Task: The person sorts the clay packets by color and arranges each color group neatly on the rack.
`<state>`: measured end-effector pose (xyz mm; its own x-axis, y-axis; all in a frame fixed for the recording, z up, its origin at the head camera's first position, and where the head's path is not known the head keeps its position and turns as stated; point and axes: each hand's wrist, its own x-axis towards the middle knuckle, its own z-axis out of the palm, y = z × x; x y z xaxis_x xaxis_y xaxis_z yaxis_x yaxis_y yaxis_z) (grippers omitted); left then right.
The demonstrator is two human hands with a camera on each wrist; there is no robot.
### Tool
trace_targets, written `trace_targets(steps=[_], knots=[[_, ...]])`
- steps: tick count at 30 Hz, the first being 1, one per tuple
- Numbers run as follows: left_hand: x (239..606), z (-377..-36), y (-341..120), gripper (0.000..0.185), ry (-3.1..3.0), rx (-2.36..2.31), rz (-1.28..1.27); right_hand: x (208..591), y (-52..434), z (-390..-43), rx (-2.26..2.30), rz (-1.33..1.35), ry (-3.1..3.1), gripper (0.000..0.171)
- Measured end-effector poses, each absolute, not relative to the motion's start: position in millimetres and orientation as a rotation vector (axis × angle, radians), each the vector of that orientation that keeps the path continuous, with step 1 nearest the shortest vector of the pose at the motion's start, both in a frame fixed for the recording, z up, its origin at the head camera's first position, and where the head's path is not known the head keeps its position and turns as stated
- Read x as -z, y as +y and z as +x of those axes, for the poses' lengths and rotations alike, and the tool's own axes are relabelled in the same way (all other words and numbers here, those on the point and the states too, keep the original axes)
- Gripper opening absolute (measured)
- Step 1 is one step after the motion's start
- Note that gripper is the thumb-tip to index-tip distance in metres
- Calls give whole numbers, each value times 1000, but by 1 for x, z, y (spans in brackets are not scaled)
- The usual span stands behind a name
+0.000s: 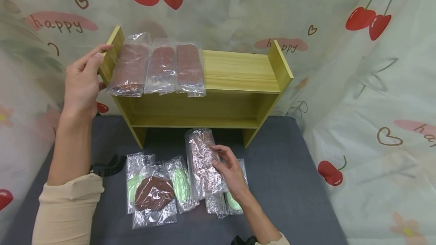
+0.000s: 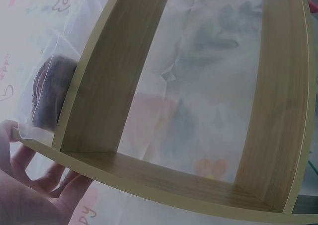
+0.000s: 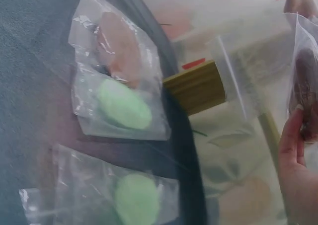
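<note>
Cherry-print fabric (image 1: 225,6) backs a wooden shelf (image 1: 238,69). Left hand (image 1: 82,80) grips its side; right hand (image 1: 232,171) pinches a bagged brown slab (image 1: 201,158).

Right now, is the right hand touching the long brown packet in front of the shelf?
Touching. The head view shows the right hand holding the long brown packet by its edge, with the thumb on the clear wrapping.

Cherry-print bkdrop (image 1: 231,14); dk-gray tbl (image 1: 279,162)
</note>
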<state>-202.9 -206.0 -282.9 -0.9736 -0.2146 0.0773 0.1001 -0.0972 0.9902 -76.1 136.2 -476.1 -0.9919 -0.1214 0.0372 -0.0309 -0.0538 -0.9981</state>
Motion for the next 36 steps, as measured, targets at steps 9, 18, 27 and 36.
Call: trace_targets(steps=[9, 18, 27, 36], knots=[[283, -204, -205, 33, -1987, 2150, 146, 451, 148, -72, 2240, -251, 2108, 33], [285, -203, -207, 34, -2005, 2130, 154, 428, 155, -71, 2293, -282, 2021, 37], [284, -202, -206, 34, -2015, 2116, 157, 401, 171, -75, 2344, -322, 2043, 38], [283, -202, -205, 34, -2003, 2134, 147, 374, 185, -84, 2343, -460, 2169, 34]])
